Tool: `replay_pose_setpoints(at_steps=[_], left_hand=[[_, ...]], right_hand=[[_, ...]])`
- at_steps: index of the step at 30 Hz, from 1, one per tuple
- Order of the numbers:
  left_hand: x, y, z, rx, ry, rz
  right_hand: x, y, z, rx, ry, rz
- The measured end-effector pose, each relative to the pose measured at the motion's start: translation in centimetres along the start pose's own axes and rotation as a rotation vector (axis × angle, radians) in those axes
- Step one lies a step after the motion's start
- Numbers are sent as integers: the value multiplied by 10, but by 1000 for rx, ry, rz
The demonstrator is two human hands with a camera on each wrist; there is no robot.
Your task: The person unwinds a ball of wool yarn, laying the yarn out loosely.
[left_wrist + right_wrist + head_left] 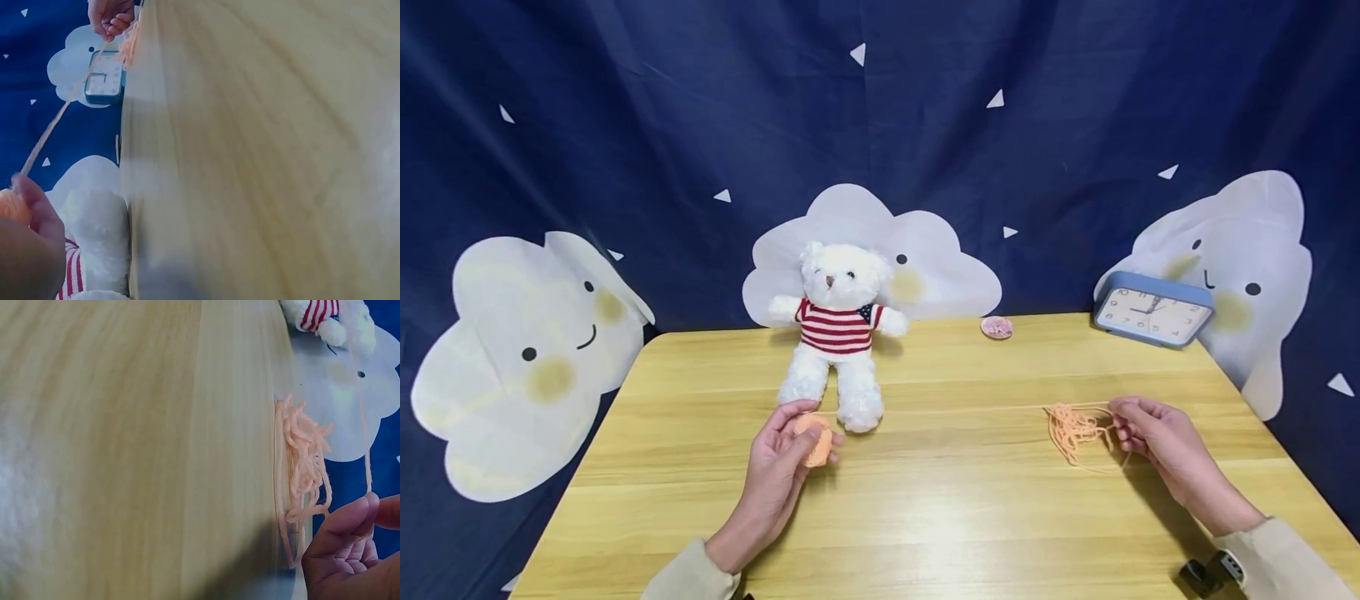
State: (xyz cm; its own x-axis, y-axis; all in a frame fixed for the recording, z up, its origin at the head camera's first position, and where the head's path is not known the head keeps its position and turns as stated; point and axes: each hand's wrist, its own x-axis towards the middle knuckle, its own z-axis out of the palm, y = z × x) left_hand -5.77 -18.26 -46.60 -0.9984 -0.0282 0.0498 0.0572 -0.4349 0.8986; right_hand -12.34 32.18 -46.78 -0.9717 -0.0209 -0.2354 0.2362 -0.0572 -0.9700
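My left hand (782, 458) grips a small ball of peach yarn (814, 440), thumb across its front. From the ball a single yarn strand (955, 411) runs straight to the right. At its other end my right hand (1161, 442) pinches the strand between thumb and index finger, as the right wrist view shows close up. Beside the right fingertips lies a loose tangle of the same yarn (1073, 429) on the wooden table (940, 500). Behind the left hand sits a white teddy bear (842, 333) in a red-striped sweater, its feet close to the ball.
A blue clock (1153, 308) stands at the table's back right corner. Near the back edge lies a small pink round item (997, 327). A dark blue curtain (880, 125) with smiling clouds hangs behind the table.
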Motion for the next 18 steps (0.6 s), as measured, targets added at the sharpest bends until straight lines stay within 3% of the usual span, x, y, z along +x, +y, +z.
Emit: replay_pose_setpoints(at_steps=[12,18], left_hand=[[-2,3,5,27,109,-3],[-1,3,4,47,156,0]], right_hand=[[1,1,-8,-95,22,-4],[5,1,-10,-153,5,51]])
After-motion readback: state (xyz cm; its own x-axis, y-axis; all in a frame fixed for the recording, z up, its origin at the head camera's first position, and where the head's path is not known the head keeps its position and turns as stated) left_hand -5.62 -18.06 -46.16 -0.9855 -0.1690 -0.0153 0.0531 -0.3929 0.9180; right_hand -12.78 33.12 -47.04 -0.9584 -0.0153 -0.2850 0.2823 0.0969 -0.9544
